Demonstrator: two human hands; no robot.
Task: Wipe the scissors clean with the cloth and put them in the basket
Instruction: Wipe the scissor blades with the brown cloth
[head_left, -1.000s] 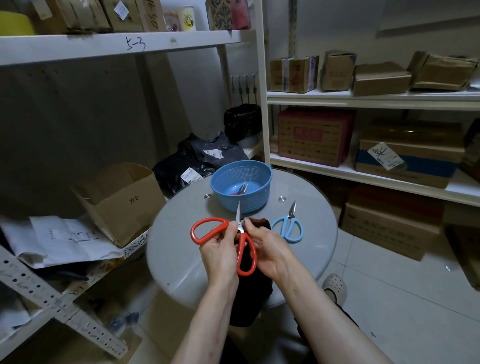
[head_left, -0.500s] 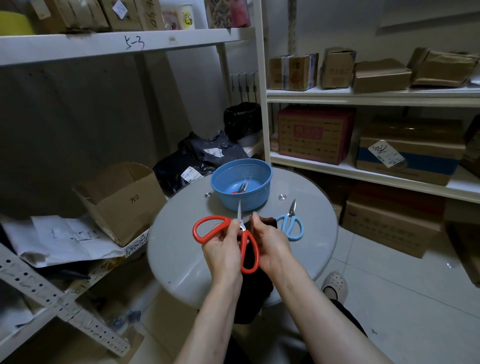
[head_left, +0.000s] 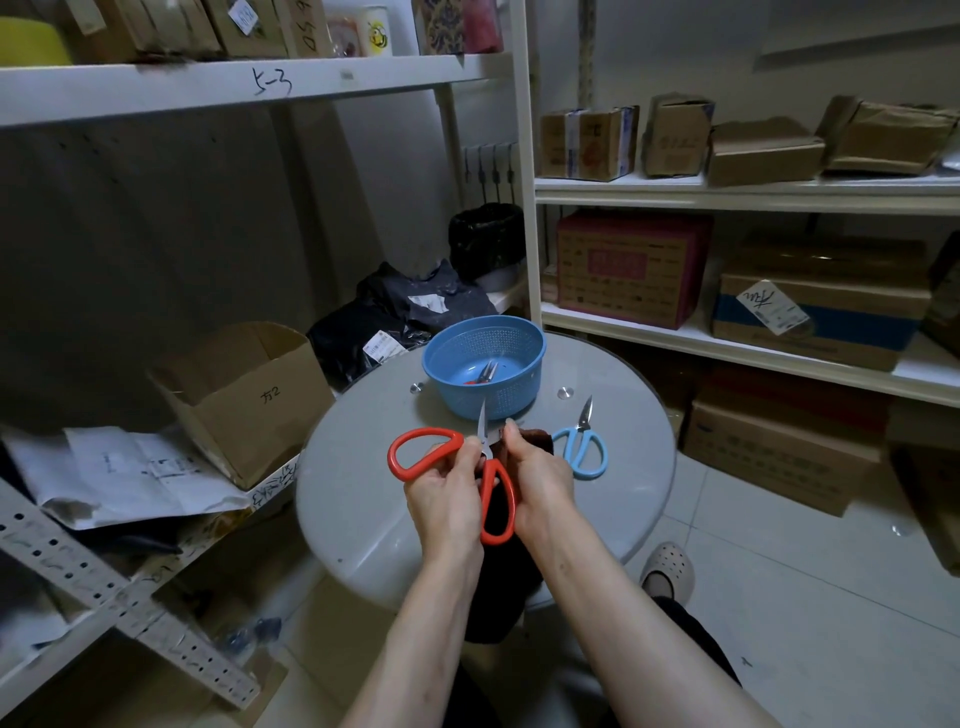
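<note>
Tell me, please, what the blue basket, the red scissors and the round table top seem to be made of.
The blue basket looks like matte plastic: moulded mesh wall. The red scissors have glossy, plastic-looking handles and a bright blade, probably steel. The table top seems frosted glass, smooth with soft sheen and round metal fittings, though painted board is possible.

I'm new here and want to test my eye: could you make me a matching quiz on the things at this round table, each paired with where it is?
Things:
1. red scissors
2. blue scissors
3. basket
4. cloth

Places:
a. lying untouched on the table
b. gripped by the right hand
c. at the table's far side, with small scissors inside
d. gripped by the left hand

Pairs: 1-d, 2-a, 3-c, 4-b
</note>
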